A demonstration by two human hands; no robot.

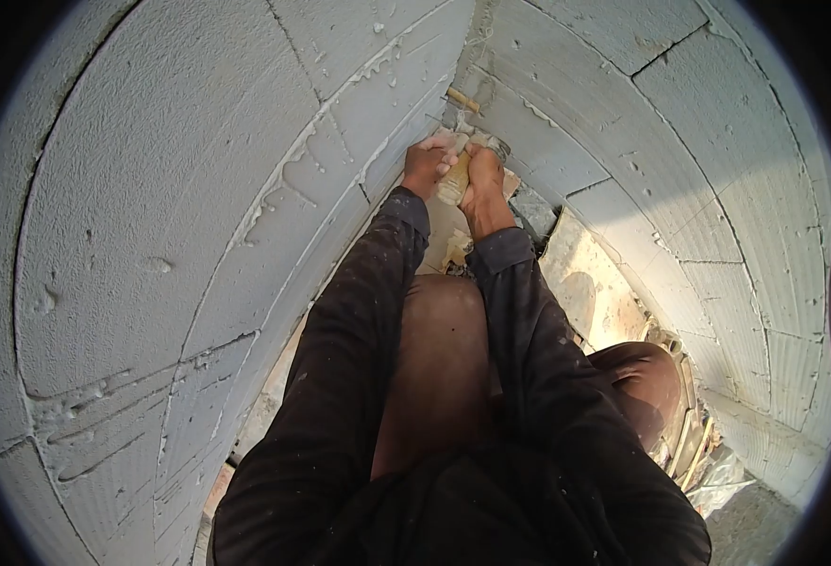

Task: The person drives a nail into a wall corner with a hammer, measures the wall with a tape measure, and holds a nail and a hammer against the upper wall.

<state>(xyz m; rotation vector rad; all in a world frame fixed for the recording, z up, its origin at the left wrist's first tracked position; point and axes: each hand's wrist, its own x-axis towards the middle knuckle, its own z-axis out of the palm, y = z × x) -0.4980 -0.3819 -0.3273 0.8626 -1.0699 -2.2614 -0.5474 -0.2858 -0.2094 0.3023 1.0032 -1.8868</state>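
Low in the corner where two block walls meet, my left hand (428, 163) and my right hand (484, 183) are close together. Between them is a pale tan, rough-looking piece (454, 183), and the fingers of both hands are closed around its upper part. Its exact kind cannot be made out, and my hands hide some of it. Just beyond my fingers, a short yellowish stick (463, 101) lies at the corner, with grey mortar-like material around it.
A grey block wall (198, 179) with mortar smeared along its joints rises on the left. Another block wall (623, 123) stands on the right, partly sunlit. Below it lie a pale board (593, 278) and scattered debris (703, 453). My bent knees are between the walls.
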